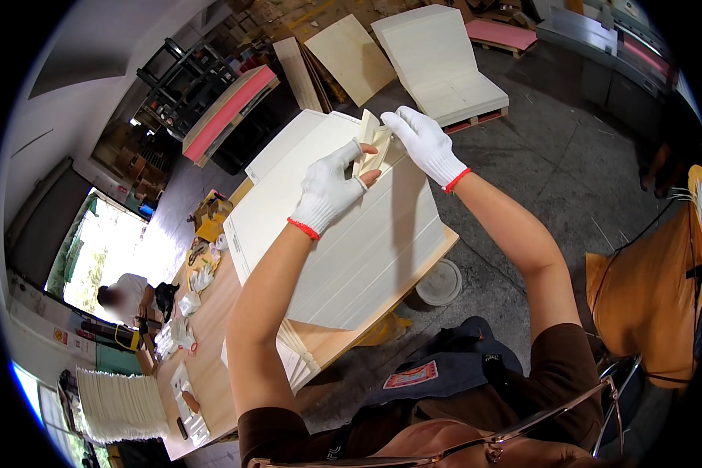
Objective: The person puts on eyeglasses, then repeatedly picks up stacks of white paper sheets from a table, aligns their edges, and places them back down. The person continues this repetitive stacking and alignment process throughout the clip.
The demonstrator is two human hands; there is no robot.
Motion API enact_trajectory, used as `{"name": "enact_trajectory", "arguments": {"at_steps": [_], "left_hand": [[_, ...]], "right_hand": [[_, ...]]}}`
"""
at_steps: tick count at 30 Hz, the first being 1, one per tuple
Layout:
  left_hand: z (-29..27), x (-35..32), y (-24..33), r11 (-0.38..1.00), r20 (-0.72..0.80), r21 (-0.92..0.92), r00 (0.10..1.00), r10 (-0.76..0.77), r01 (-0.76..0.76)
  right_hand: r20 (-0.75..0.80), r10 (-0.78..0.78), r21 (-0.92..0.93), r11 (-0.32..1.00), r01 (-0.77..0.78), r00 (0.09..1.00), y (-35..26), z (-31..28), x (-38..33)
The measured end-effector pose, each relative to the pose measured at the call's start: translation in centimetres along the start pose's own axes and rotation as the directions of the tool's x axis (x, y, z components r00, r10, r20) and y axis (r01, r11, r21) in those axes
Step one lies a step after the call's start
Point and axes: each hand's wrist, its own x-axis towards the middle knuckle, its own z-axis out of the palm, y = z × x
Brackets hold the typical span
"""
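A small cream piece of folded card [367, 129] stands tilted above a large stack of white card sheets [320, 257]. My left hand [327, 186], in a white glove with a red cuff and bare fingertips, is closed on its near left side. My right hand [424, 142], gloved the same way, pinches the piece at its upper right edge; its fingertips are partly hidden. The stack lies on a wooden table, with printed sheet edges along its left side.
The wooden table [218, 312] runs to the lower left, carrying plastic bags, tools and a pile of white sheets [121, 405]. A person [129, 296] is at its far side. A bucket [440, 282] stands on the floor. Beyond are a pallet of white sheets [444, 70] and leaning boards [351, 58].
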Motion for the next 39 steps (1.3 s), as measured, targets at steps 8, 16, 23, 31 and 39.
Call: {"name": "enact_trajectory", "arguments": {"at_steps": [8, 16, 23, 31, 39], "left_hand": [[-1.0, -0.1, 1.9, 0.994, 0.102, -0.027, 0.989, -0.106, 0.109], [-0.5, -0.5, 1.9, 0.997, 0.032, 0.028, 0.997, -0.069, 0.068], [0.3, 2.5, 0.6, 0.962, 0.037, 0.259, 0.995, -0.096, 0.084], [0.4, 2.9, 0.4, 0.977, 0.071, 0.153, 0.984, -0.164, 0.152], [-0.2, 0.7, 0.2, 0.93, 0.123, -0.324, 0.982, -0.142, 0.175]], "right_hand": [[-0.015, -0.043, -0.025, 0.999, 0.043, 0.999, 1.0, -0.1, 0.1], [0.234, 0.142, -0.678, 0.733, 0.056, 0.962, -1.3, -3.5, -1.0], [0.34, -0.099, -0.666, 0.677, 0.314, 0.935, -0.3, -3.8, -0.2], [0.268, -0.247, -0.299, 0.897, 0.324, 0.931, -0.1, -2.1, 2.0], [0.081, -0.036, -0.022, 0.999, 0.038, 0.996, 0.7, 0.5, 1.2]]}}
